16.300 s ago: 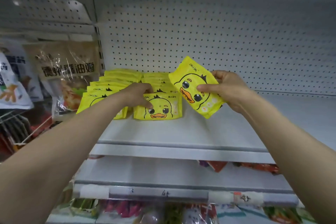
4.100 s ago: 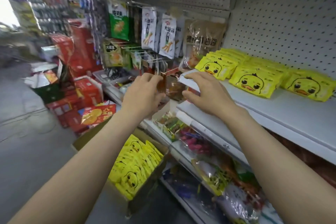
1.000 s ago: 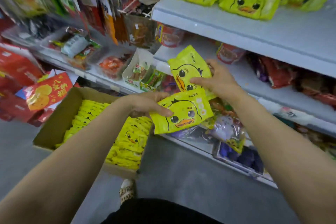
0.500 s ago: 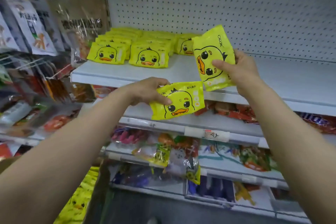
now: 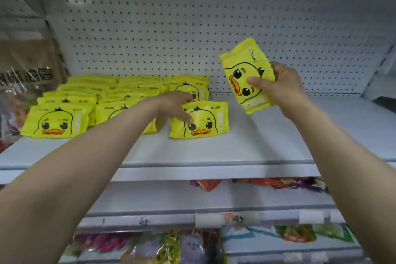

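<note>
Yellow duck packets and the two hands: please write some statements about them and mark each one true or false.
1. The right hand holds the raised packet above the shelf. True.
2. The left hand holds nothing. False: it grips the front packet, which rests on the shelf.
3. The rows of packets fill the left part of the shelf. True.
4. The wall behind the shelf is glass. False: it is a white pegboard.
</note>
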Demonstrator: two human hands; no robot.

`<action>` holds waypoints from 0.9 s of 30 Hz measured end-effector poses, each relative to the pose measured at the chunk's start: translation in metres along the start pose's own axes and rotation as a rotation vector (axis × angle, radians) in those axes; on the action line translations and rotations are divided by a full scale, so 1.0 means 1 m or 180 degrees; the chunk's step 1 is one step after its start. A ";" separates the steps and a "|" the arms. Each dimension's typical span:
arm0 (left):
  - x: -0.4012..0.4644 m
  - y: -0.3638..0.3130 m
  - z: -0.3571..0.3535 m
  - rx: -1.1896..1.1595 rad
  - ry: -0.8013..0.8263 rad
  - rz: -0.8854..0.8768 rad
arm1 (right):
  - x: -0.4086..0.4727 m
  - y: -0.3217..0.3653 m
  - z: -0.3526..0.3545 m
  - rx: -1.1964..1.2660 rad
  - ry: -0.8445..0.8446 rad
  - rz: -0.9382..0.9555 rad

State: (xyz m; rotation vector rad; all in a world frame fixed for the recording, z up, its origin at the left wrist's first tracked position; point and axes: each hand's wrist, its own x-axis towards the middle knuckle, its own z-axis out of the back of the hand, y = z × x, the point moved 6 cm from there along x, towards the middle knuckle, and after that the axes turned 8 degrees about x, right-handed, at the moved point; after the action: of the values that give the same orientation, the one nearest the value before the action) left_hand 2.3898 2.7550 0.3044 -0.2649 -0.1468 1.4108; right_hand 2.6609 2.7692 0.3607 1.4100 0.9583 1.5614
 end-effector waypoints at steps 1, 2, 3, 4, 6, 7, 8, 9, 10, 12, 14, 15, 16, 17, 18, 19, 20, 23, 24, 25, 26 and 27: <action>0.011 0.006 0.002 0.0169 0.0015 -0.0008 | 0.009 -0.004 -0.001 0.0002 -0.0019 0.0005; 0.020 0.012 0.005 0.0344 -0.0004 -0.0026 | 0.017 -0.008 -0.002 0.0010 -0.0031 0.0011; 0.028 0.016 0.009 0.0484 -0.0050 -0.0047 | 0.025 -0.012 -0.004 0.0020 -0.0038 0.0014; 0.036 0.020 0.013 0.0592 -0.0102 -0.0050 | 0.032 -0.016 -0.005 0.0032 -0.0040 0.0006; 0.051 0.027 0.019 0.0716 -0.0177 -0.0020 | 0.043 -0.024 -0.008 0.0029 -0.0004 -0.0018; 0.058 0.030 0.021 0.0757 -0.0184 -0.0012 | 0.048 -0.027 -0.008 0.0012 0.0025 -0.0025; 0.066 0.032 0.023 0.0813 -0.0204 -0.0013 | 0.054 -0.031 -0.008 -0.0005 0.0047 -0.0031; 0.072 0.035 0.024 0.0861 -0.0224 -0.0016 | 0.060 -0.035 -0.007 -0.0023 0.0063 -0.0035; 0.077 0.038 0.026 0.0891 -0.0253 0.0004 | 0.065 -0.037 -0.006 -0.0043 0.0079 -0.0035; 0.085 0.045 0.029 0.0962 -0.0356 0.0123 | 0.074 -0.039 -0.005 -0.0066 0.0122 -0.0044; 0.091 0.048 0.030 0.1184 -0.0446 0.0244 | 0.081 -0.040 -0.003 -0.0079 0.0178 -0.0059; 0.094 0.049 0.030 0.1292 -0.0500 0.0285 | 0.084 -0.040 -0.002 -0.0091 0.0213 -0.0054; 0.097 0.050 0.029 0.1335 -0.0553 0.0317 | 0.086 -0.040 -0.002 -0.0098 0.0251 -0.0042; 0.099 0.051 0.028 0.1302 -0.0606 0.0349 | 0.089 -0.040 -0.001 -0.0100 0.0281 -0.0032; 0.100 0.053 0.028 0.1193 -0.0670 0.0369 | 0.091 -0.040 -0.001 -0.0110 0.0302 -0.0028; 0.101 0.055 0.027 0.1014 -0.0744 0.0394 | 0.094 -0.041 -0.002 -0.0143 0.0324 -0.0020; 0.100 0.058 0.027 0.0817 -0.0832 0.0424 | 0.096 -0.042 -0.002 -0.0192 0.0348 -0.0011; 0.097 0.062 0.026 0.0655 -0.1138 0.0516 | 0.101 -0.045 -0.008 -0.0315 0.0463 -0.0010; 0.096 0.062 0.026 0.0806 -0.1257 0.0542 | 0.102 -0.046 -0.010 -0.0336 0.0502 -0.0022; 0.096 0.061 0.026 0.1036 -0.1365 0.0576 | 0.102 -0.046 -0.013 -0.0367 0.0546 -0.0022; 0.095 0.060 0.028 0.1251 -0.1449 0.0605 | 0.103 -0.045 -0.017 -0.0404 0.0592 -0.0009; 0.095 0.058 0.029 0.1370 -0.1497 0.0636 | 0.105 -0.045 -0.021 -0.0462 0.0645 0.0023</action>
State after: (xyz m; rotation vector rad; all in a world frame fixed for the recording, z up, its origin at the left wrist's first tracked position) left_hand 2.3413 2.8590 0.3116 0.4226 -0.2005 1.6451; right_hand 2.6383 2.8828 0.3579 1.1726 0.9371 1.7675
